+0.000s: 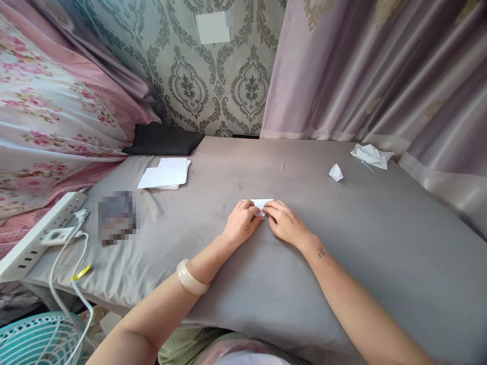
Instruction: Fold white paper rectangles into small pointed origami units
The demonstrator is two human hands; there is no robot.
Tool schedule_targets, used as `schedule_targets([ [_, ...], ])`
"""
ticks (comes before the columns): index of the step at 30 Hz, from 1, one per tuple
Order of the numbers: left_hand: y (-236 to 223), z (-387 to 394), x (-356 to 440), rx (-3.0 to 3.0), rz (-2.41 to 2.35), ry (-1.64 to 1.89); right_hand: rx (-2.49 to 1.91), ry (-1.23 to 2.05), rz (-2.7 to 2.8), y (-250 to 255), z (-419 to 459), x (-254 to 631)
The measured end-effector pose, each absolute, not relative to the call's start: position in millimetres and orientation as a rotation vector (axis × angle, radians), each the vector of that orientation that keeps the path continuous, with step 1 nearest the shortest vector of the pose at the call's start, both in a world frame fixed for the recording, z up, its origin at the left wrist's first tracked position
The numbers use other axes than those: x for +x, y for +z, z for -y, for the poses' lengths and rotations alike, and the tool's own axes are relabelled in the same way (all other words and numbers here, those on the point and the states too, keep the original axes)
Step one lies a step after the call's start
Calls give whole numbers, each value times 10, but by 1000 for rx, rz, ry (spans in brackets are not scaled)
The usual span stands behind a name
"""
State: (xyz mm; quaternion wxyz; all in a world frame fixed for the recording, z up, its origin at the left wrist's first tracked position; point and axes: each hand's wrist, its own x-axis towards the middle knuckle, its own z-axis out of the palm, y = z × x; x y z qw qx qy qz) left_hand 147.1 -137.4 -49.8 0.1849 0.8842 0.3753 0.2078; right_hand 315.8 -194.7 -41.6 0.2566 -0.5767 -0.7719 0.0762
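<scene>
A small folded piece of white paper [262, 203] lies on the grey cloth in front of me. My left hand [243, 220] grips its left side, thumb and fingers pressed together on the near edge. On the right side, my right hand [283, 220] pinches the paper the same way. The two hands almost meet at its near point, and they cover much of the paper. Farther off to the right stands a small folded white paper shape [336, 173], apart from both hands.
A stack of white paper sheets [165, 173] lies at the back left, near a folded black cloth [165, 139]. Crumpled white papers [372, 155] sit at the far right. Along the left edge run a power strip [45, 233] and white cables; a teal fan [36, 337] stands below.
</scene>
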Motion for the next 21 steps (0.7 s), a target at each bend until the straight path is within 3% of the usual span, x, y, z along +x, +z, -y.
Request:
schedule_targets([
  [9,-438,1076,1467,2448,-1038,506,-1759,349,2035,-324,1727,3226],
  [21,-477,915,1379,2323,-1110,496,-1719,359,1882,-591,1725,3336],
])
